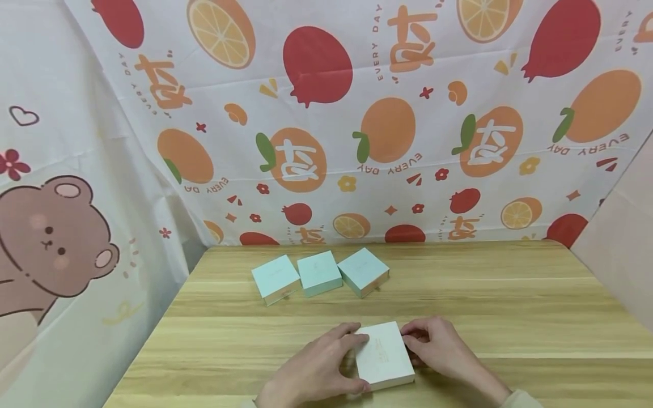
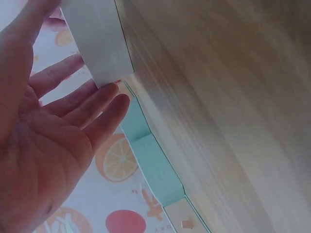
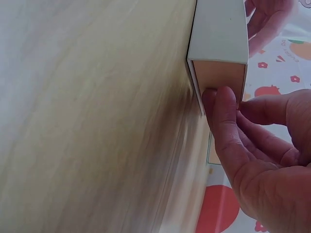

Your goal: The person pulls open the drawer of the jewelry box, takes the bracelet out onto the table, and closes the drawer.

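Note:
A white square box [image 1: 384,356] lies flat on the table between both hands, faint gold print on its lid. My left hand [image 1: 318,365] holds its left side, thumb at the near corner and fingers at the far left. From the left wrist, the left hand [image 2: 58,116] shows its fingers spread against the box [image 2: 99,43]. At the box's right side, my right hand [image 1: 441,348] has curled fingers. In the right wrist view, the right hand's fingertips [image 3: 224,99] pinch at the peach-coloured side [image 3: 221,75]; what lies between them is hidden.
Three mint-green boxes stand in a row farther back: a left one [image 1: 276,277], a middle one [image 1: 319,273] and a right one [image 1: 364,271]. A fruit-print cloth [image 1: 336,187] hangs behind the wood-grain table [image 1: 490,294]. Another cloth with a bear [image 1: 56,238] hangs at left.

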Action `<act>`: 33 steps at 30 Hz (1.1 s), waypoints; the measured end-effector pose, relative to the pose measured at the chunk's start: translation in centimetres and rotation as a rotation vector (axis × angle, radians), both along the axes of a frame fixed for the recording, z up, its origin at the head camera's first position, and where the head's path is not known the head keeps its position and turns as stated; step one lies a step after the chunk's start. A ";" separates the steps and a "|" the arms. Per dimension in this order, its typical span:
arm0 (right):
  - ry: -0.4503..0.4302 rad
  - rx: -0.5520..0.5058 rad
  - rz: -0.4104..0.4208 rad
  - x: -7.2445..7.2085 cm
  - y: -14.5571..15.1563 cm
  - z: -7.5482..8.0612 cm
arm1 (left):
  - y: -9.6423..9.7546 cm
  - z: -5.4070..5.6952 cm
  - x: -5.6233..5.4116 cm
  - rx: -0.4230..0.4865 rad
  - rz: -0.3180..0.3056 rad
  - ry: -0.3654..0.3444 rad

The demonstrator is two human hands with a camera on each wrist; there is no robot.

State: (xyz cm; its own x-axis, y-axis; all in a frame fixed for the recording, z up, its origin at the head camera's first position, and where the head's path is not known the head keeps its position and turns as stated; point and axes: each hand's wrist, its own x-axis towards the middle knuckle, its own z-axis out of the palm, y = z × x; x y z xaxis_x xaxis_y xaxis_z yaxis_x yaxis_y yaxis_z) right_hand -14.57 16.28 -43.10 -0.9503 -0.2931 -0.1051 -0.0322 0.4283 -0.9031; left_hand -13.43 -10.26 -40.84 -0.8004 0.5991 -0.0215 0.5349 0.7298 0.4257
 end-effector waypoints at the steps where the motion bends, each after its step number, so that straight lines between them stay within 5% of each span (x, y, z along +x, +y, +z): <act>1: 0.002 -0.007 0.002 0.0 -0.1 0.0 | -0.1 0.0 -0.1 0.000 0.000 0.007; 10: 0.007 -0.027 0.044 -0.1 -0.7 0.1 | -0.9 0.5 -0.2 -0.051 -0.005 0.031; 19: 0.022 -0.005 0.038 -0.3 -0.9 -0.1 | 0.0 0.3 -0.3 -0.037 -0.113 0.203; 33: 0.030 0.013 0.006 -0.5 -1.1 -0.5 | 0.9 0.1 -1.1 -0.058 -0.078 0.090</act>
